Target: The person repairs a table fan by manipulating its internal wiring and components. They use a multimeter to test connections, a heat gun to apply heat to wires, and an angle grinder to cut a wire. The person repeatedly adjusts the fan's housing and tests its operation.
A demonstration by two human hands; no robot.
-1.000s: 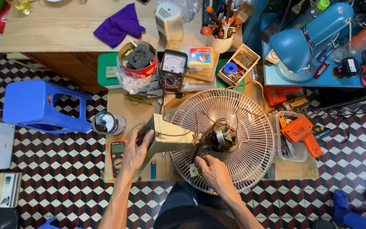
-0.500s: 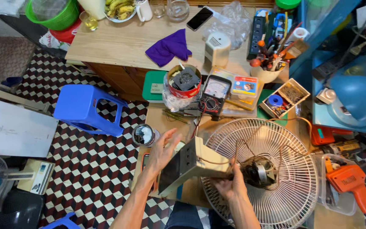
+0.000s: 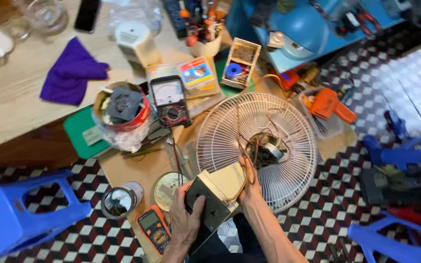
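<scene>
Left hand: my left hand (image 3: pixel 183 221) gripped the dark underside of the cream fan base (image 3: pixel 218 195).
Right hand: my right hand (image 3: pixel 250 187) clasped its far side.
Fan base: lifted beside the white fan grille (image 3: pixel 255 148).
Floor: checkered tiles (image 3: pixel 334 204), blue stool (image 3: pixel 20 214).
Tabletop: wooden tabletop (image 3: pixel 10 104) carried a purple cloth (image 3: pixel 71 70).
</scene>
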